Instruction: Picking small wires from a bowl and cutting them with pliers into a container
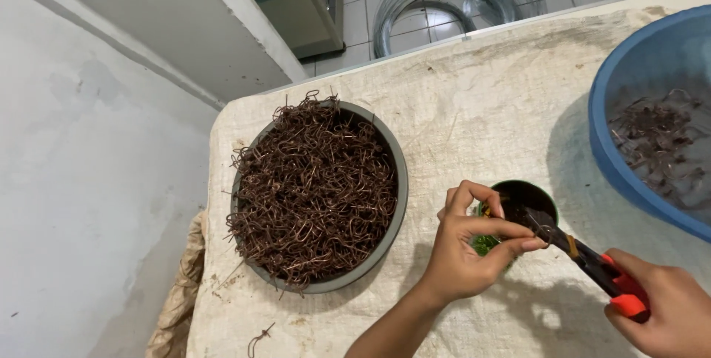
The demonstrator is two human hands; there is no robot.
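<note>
Left hand pinched on a small piece at pliers' tip | right hand closed round pliers' handles | grey bowl near table's left edge heaped with brown wire hooks | blue basin at right edge thinly filled

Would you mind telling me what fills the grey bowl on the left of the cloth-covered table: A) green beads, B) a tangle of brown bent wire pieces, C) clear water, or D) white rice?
B: the grey bowl is heaped with brown bent wire pieces.
</note>
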